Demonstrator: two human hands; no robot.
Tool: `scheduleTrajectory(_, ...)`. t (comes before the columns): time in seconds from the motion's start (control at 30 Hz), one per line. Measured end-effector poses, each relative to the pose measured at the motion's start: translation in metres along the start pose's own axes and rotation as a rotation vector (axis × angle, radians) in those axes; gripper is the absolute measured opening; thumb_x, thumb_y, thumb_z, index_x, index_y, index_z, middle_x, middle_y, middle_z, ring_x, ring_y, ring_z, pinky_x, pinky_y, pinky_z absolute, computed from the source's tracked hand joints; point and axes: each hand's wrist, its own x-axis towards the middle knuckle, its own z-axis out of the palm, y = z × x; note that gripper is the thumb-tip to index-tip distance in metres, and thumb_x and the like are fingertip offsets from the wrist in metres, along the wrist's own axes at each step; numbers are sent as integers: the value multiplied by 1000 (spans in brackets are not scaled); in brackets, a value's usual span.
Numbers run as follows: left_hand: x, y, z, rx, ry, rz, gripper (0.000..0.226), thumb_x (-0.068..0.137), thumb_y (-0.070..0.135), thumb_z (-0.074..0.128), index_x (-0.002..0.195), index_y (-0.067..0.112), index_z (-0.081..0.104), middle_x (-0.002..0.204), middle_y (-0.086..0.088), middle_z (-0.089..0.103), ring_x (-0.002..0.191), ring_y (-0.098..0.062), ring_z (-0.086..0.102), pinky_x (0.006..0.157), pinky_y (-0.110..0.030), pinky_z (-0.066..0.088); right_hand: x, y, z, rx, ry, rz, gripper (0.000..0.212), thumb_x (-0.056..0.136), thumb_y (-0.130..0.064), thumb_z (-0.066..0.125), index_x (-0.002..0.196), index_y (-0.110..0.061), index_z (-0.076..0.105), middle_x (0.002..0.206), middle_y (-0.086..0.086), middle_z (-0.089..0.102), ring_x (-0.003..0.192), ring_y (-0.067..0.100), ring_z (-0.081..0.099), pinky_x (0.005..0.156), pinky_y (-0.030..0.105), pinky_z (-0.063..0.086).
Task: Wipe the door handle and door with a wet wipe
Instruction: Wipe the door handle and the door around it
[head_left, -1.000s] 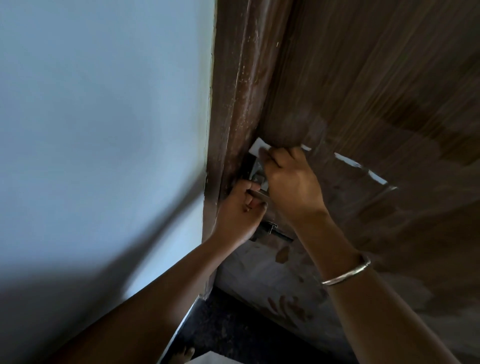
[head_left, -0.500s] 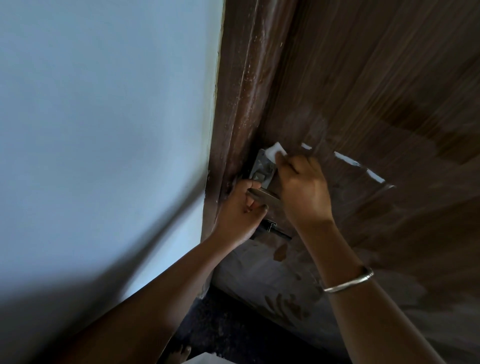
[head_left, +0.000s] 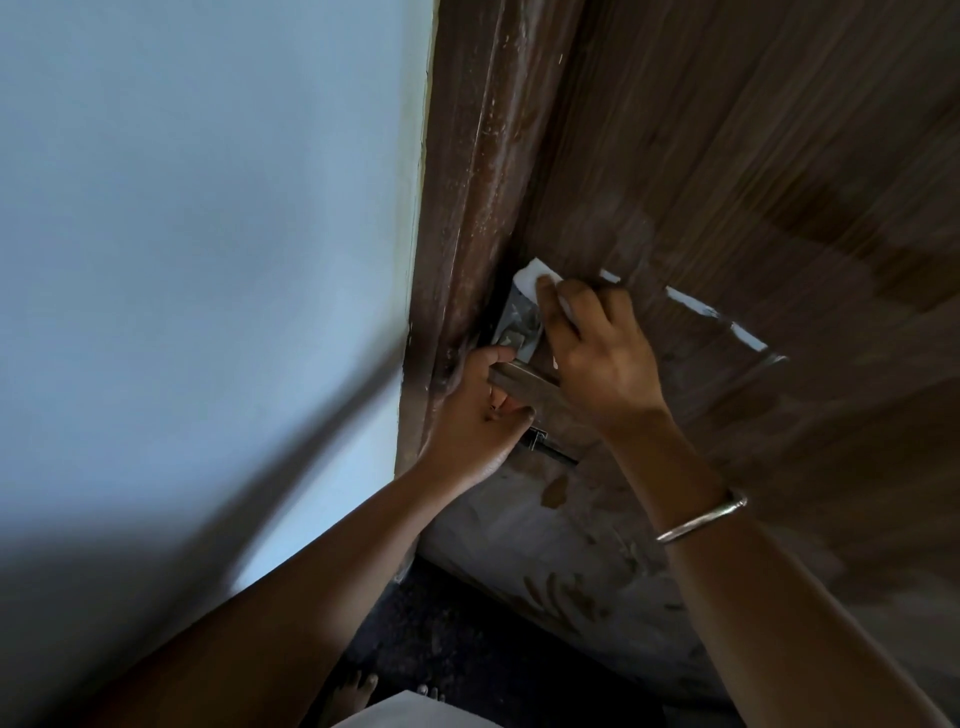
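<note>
A dark brown wooden door fills the right of the view, with damp streaks on it. Its metal lever handle and shiny backplate sit by the door's left edge. My left hand is curled around the lever from below. My right hand presses a white wet wipe flat against the top of the backplate; only the wipe's upper corner shows past my fingers.
The brown door frame runs beside a pale blue wall on the left. A small latch sits under the handle. White marks cross the door. My bare toes stand on dark floor below.
My right hand has slid the wipe up and to the right, off the middle of the backplate, uncovering the plate. My left hand has kept its grip on the lever.
</note>
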Motion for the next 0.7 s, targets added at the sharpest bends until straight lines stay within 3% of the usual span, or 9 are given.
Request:
scheduleTrajectory(0.1,0,0,2,-29,5,0,44,70,25,60,102,47,40,73,-26,59,59,-32,54,58,-49,48,8,3,2,-6,-38,-113,35,87,-1,52,122,0,60,114,11,67,74,31,60,62,37,53)
scheduleTrajectory(0.27,1,-2,1,-43,-10,-2,47,69,25,60,103,48,39,70,-21,59,59,-24,55,59,-44,47,3,16,-4,-88,-102,-349,36,90,-9,43,118,-7,65,112,4,67,72,26,59,61,33,49)
scheduleTrajectory(0.47,-1,-5,-2,-19,-47,-10,51,70,23,60,105,52,37,64,-9,60,60,-24,57,59,-47,49,10,14,-11,-200,-110,-256,41,88,-22,41,124,-19,61,111,6,66,77,29,60,64,37,49)
scheduleTrajectory(0.57,-1,-3,-5,2,-61,-16,52,76,15,59,112,44,36,66,-14,59,62,-35,58,58,-49,50,12,9,-11,-197,-196,-289,43,86,-23,36,119,-23,64,112,6,64,80,29,58,66,37,48)
scheduleTrajectory(0.63,-1,0,-9,17,-69,-18,52,80,10,59,113,44,37,73,-23,61,71,-41,60,59,-49,50,7,16,-13,-170,-211,-314,36,85,-26,46,114,-23,67,110,8,64,80,31,58,66,39,47)
scheduleTrajectory(0.7,-2,1,-11,36,-76,-16,53,80,9,59,114,44,37,71,-17,63,69,-36,62,61,-48,51,2,23,-15,-178,-184,-285,35,82,-31,63,116,-25,66,106,10,64,79,32,58,67,39,47)
